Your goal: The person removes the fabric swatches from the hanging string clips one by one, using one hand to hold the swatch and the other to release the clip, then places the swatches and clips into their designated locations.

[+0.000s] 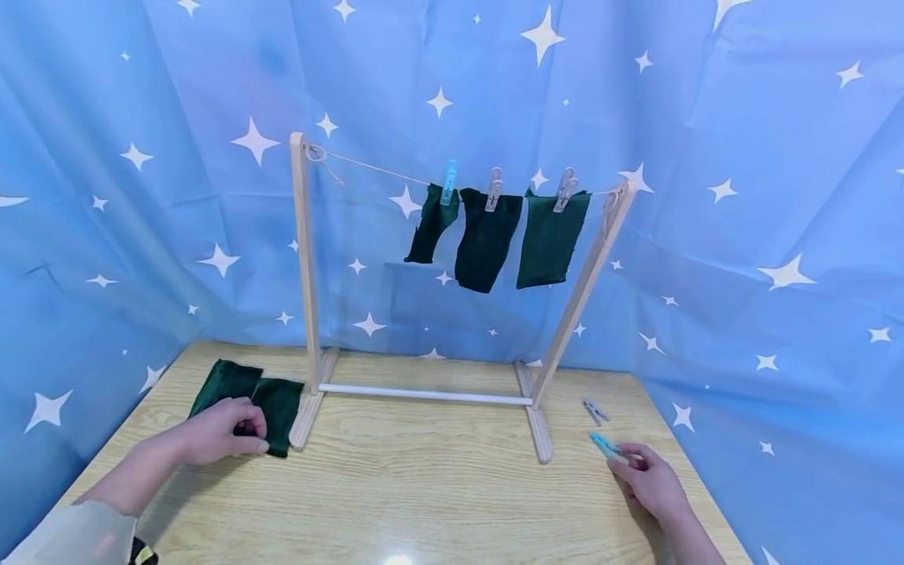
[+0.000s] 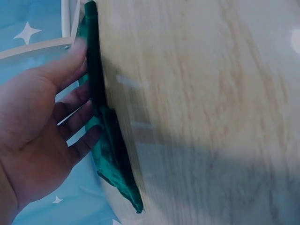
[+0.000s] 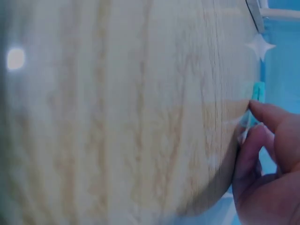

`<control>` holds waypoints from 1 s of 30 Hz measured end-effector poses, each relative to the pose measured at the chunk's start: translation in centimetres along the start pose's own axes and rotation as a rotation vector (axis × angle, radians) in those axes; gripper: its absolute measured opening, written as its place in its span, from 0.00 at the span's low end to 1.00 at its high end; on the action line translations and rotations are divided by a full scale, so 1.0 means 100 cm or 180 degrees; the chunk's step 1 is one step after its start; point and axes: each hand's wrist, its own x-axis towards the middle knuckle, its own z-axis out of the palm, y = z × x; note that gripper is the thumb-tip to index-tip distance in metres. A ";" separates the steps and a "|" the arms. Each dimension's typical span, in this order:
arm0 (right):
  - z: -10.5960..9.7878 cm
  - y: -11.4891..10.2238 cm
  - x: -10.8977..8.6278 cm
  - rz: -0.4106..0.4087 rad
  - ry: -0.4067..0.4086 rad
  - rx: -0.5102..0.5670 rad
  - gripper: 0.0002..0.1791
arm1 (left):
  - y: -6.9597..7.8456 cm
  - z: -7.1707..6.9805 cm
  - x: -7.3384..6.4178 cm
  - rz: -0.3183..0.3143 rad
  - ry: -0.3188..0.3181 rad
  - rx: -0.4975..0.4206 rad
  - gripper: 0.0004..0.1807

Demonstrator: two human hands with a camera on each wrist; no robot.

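Note:
Two dark green cloth pieces lie side by side at the table's left, a left one (image 1: 229,380) and a right one (image 1: 281,404). Over them is my left hand (image 1: 220,431), its fingers loosely bent and the thumb apart from them. In the left wrist view the fingers reach along the green cloth (image 2: 112,150) with gaps between them. At the table's right my right hand (image 1: 651,479) pinches a turquoise clothespin (image 1: 603,444) by one end, between thumb and index finger. The right wrist view shows this clothespin (image 3: 258,91) partly hidden behind the fingers.
A wooden rack (image 1: 307,259) with a string line (image 1: 374,167) stands mid-table. Three green cloths hang there, left (image 1: 428,231), middle (image 1: 487,247) and right (image 1: 553,243), each under a clothespin. A grey clothespin (image 1: 595,411) lies beyond my right hand. Blue starry curtain (image 1: 741,196) surrounds the table.

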 end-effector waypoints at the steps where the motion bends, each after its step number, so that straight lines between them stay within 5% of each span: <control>1: -0.001 0.000 0.001 -0.0006 -0.0009 -0.0017 0.34 | 0.000 0.000 0.000 -0.0043 -0.0044 -0.0051 0.09; 4: -0.002 0.000 0.003 -0.0039 -0.0023 -0.0059 0.36 | 0.001 -0.001 0.001 -0.0140 -0.0107 -0.0044 0.15; 12: -0.003 0.006 0.007 -0.0005 -0.0111 -0.0044 0.40 | 0.002 0.001 0.004 -0.0088 -0.0098 0.0221 0.11; 20: -0.002 0.003 0.007 0.0013 -0.0116 -0.0067 0.39 | -0.022 0.002 0.007 0.0053 -0.0166 0.0249 0.15; 24: -0.003 0.002 0.006 0.0026 -0.0126 -0.0056 0.38 | -0.017 -0.003 0.006 -0.0054 -0.0350 0.0138 0.17; 30: -0.002 0.003 0.008 -0.0008 -0.0117 -0.0094 0.37 | 0.008 -0.012 0.000 -0.0582 -0.0615 -0.0108 0.13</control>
